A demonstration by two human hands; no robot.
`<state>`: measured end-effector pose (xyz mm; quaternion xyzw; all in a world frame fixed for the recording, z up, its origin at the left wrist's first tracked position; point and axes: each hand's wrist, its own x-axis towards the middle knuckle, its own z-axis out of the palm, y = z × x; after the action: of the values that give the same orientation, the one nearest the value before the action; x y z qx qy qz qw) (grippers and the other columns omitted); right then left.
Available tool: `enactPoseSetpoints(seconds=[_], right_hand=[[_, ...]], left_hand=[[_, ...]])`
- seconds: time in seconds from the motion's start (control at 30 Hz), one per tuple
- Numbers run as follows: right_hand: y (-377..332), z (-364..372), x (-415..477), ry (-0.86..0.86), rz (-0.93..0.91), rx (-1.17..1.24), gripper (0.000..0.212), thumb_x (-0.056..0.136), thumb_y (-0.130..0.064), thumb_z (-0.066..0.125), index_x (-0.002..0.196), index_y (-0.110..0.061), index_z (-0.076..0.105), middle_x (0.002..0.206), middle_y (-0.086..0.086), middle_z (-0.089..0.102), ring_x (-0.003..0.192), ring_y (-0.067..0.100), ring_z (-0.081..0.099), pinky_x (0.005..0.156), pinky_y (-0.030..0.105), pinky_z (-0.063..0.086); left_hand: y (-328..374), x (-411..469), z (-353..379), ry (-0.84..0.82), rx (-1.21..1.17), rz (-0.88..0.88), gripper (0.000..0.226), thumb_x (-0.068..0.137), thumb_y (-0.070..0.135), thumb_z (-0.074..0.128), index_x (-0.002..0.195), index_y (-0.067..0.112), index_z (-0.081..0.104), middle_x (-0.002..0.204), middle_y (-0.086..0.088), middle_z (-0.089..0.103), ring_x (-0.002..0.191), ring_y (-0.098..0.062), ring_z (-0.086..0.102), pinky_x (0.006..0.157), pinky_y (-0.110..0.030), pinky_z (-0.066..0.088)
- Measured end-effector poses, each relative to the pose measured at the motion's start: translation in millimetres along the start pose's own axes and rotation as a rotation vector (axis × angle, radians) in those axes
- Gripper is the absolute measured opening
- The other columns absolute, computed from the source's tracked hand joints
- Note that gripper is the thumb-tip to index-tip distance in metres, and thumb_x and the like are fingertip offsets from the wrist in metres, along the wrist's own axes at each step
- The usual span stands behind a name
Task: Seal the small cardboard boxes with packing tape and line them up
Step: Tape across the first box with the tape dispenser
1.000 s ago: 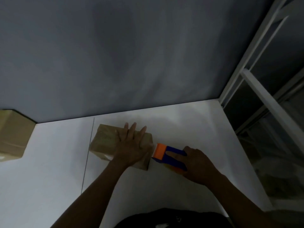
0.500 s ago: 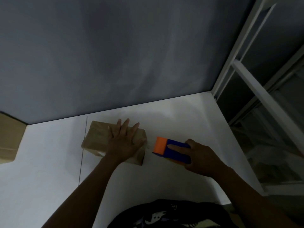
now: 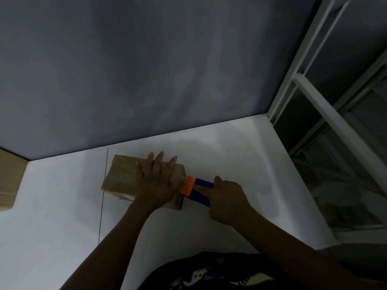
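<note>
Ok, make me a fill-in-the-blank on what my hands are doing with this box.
1. The right hand holds a blue and ____ dispenser.
2. Its tip is at the box's ____ end.
3. The left hand lies flat on top of the ____.
Missing: orange, right, box.

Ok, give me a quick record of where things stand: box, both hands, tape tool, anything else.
box in work: small cardboard box, on white table
left hand: flat on the box top, fingers straight
right hand: grips tape dispenser
dispenser: orange end at the box's right end
other: second box at far left edge
</note>
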<state>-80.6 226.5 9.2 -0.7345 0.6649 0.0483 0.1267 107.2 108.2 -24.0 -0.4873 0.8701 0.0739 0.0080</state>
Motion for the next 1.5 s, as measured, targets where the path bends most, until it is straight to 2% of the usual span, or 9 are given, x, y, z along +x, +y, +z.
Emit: enactPoseSetpoints(seconds=[0.13,0.27,0.4,0.63,0.73,1.0,1.17,1.3,1.5], right_hand=[[5.6,16.3,-5.4,-0.074,0.063,-0.041,0.058,0.089,-0.035,0.054,0.143,-0.029,0.034,0.118,0.015,0.047,0.093,0.031,0.056,0.076,0.032,0.043],[25.2,14.4,-5.3,0.259,0.143,0.037,0.079,0.044,-0.04,0.084,0.12,-0.036,0.063,0.075,0.007,0.06,0.048,0.019,0.056,0.043,0.019,0.041],[49.1,-0.1,11.9,0.187,0.475,0.533,0.069,0.086,-0.042,0.06,0.144,-0.044,0.022,0.107,0.004,0.054,0.089,0.025,0.06,0.073,0.028,0.047],[106.7,1.3,34.7,0.274,0.794,1.435,0.057,0.08,-0.012,0.071,0.125,-0.016,0.037,0.113,0.015,0.056,0.076,0.021,0.058,0.064,0.033,0.05],[127.3,15.1,34.2,0.252,0.849,1.617,0.046,0.082,-0.01,0.069,0.121,-0.015,0.045,0.115,0.019,0.056,0.09,0.031,0.061,0.079,0.046,0.053],[135.3,46.9,22.1,0.259,0.814,1.322,0.035,0.084,-0.005,0.063,0.117,-0.014,0.057,0.11,0.014,0.061,0.092,0.026,0.058,0.077,0.037,0.05],[108.6,41.8,45.6,0.387,0.751,0.54,0.06,0.08,-0.018,0.069,0.135,-0.009,0.047,0.129,0.013,0.054,0.12,0.031,0.049,0.099,0.041,0.042],[41.2,17.9,59.5,0.213,0.421,1.264,0.03,0.096,-0.009,0.05,0.125,-0.003,0.054,0.102,0.007,0.063,0.085,0.017,0.06,0.073,0.023,0.051],[-1.4,-0.4,71.8,-0.161,0.609,1.938,0.017,0.096,-0.027,0.054,0.09,-0.013,0.062,0.084,0.006,0.064,0.081,0.024,0.061,0.078,0.038,0.053]], left_hand=[[-1.4,0.3,1.5,0.032,0.02,0.012,0.083,0.079,0.078,0.001,0.15,0.037,0.011,0.159,-0.008,0.009,0.145,-0.033,-0.004,0.11,-0.062,0.001],[2.3,1.7,4.8,0.042,0.019,-0.051,0.075,0.083,0.074,0.011,0.15,0.039,0.011,0.159,-0.006,0.011,0.146,-0.031,-0.004,0.111,-0.062,0.002],[19.7,7.2,1.9,0.06,-0.026,-0.236,0.081,0.078,0.074,0.001,0.15,0.038,0.013,0.159,-0.006,0.009,0.146,-0.031,-0.007,0.11,-0.061,-0.006],[27.7,18.5,-7.3,0.154,-0.28,-0.311,0.081,0.081,0.067,0.01,0.151,0.027,0.016,0.157,-0.008,0.017,0.146,-0.028,0.001,0.112,-0.056,-0.006],[24.5,21.4,-11.9,0.119,-0.331,-0.315,0.068,0.091,0.057,0.03,0.147,0.019,0.027,0.156,-0.009,0.02,0.146,-0.026,0.003,0.113,-0.054,-0.003],[26.4,24.5,-13.4,0.073,-0.294,-0.336,0.052,0.097,0.043,0.041,0.143,0.018,0.036,0.156,-0.007,0.021,0.146,-0.026,0.002,0.114,-0.052,0.001],[6.3,14.4,-20.6,0.158,-0.274,-0.218,0.06,0.093,0.047,0.029,0.141,0.014,0.042,0.152,-0.012,0.032,0.143,-0.031,0.021,0.114,-0.046,0.014],[-15.6,0.8,-19.0,0.136,-0.163,-0.201,0.076,0.085,0.062,0.012,0.142,0.02,0.042,0.152,-0.01,0.032,0.144,-0.032,0.018,0.113,-0.052,0.01],[-17.7,-15.5,-12.4,0.067,-0.088,-0.208,0.068,0.09,0.057,0.017,0.146,0.022,0.033,0.153,-0.011,0.028,0.143,-0.035,0.017,0.105,-0.065,0.019]])
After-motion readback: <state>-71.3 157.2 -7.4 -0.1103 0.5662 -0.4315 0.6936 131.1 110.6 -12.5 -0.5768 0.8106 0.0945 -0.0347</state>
